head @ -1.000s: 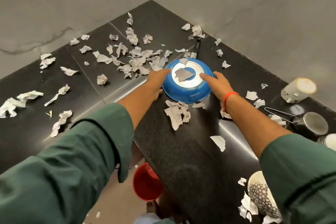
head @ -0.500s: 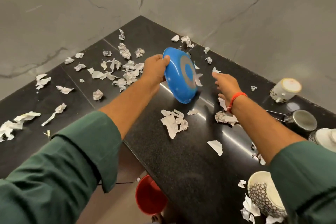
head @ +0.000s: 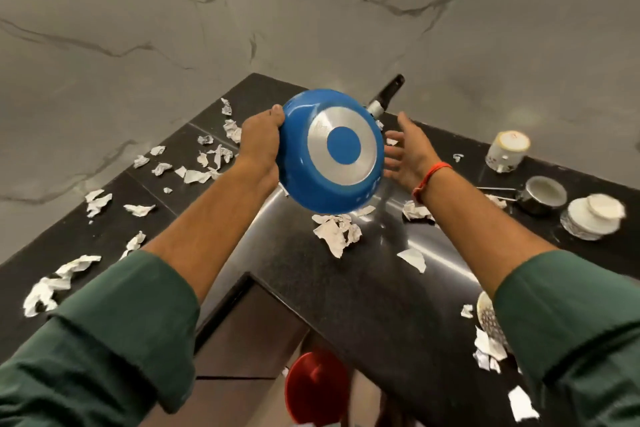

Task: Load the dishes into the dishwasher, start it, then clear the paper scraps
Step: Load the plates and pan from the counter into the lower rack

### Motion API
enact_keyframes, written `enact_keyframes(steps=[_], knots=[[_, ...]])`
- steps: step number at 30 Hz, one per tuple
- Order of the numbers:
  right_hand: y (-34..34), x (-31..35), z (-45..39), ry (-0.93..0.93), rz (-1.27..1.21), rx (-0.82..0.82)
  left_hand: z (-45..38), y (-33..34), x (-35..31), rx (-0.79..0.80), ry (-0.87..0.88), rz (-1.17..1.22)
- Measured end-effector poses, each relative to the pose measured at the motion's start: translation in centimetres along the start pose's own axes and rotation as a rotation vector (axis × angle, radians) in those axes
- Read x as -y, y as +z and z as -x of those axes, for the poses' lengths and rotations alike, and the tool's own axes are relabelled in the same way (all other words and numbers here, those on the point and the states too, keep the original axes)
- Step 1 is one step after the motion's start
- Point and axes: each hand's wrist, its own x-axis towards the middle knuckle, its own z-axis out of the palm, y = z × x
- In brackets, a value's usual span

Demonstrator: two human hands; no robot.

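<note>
Along the left of the black polished stone surface (head: 363,288) lie torn and crumpled white paper scraps (head: 55,282), more of them scattered toward the far corner. My left grip (head: 258,142) curls round the rim of the blue round metal frying pan (head: 332,151), thumb on the outer edge, and holds it in the air above the surface. The pan is tipped so its underside faces me, with a silver ring around a blue centre. Its black handle (head: 389,90) points up and away toward the grey marbled wall (head: 173,10). Below the pan a clump of crumpled paper (head: 337,230) rests on the surface. My right grip (head: 410,152) is just beside the pan's right edge, fingers spread and relaxed, pinching nothing, with a red thread band (head: 431,177) on the wrist. Further right stand a white upturned cup (head: 507,151), a small steel saucepan (head: 543,194) and a stack of white bowls (head: 594,217). Near my right sleeve sits a white bowl with a dark dotted pattern (head: 486,319). Below the surface's edge, a red plastic bucket (head: 317,388) stands on the floor.
</note>
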Motion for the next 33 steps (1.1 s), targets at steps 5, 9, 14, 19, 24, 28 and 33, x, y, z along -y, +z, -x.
enact_keyframes(steps=[5,9,14,19,24,28,33], knots=[[-0.3,-1.8,5.2,-0.009,-0.203,-0.073,1.8,-1.1,1.9,0.146,-0.080,-0.039],[-1.4,-3.6,9.5,-0.033,-0.246,-0.116,3.8,-1.3,4.0,0.213,-0.140,-0.072],[-1.9,-7.3,15.0,-0.111,-0.318,-0.282,6.5,-2.6,7.0,0.417,-0.112,-0.192],[-4.2,-10.7,21.1,-0.148,-0.374,-0.444,9.8,-0.9,8.5,0.594,-0.155,-0.261],[-8.0,-13.5,28.7,-0.201,-0.429,-0.615,15.0,2.4,9.6,0.889,-0.127,-0.307],[-10.9,-16.6,34.6,-0.223,-0.476,-0.747,19.4,5.0,10.2,1.087,-0.093,-0.357],[-14.7,-21.6,42.2,-0.183,-0.531,-0.870,25.7,7.4,10.8,1.308,-0.086,-0.438]])
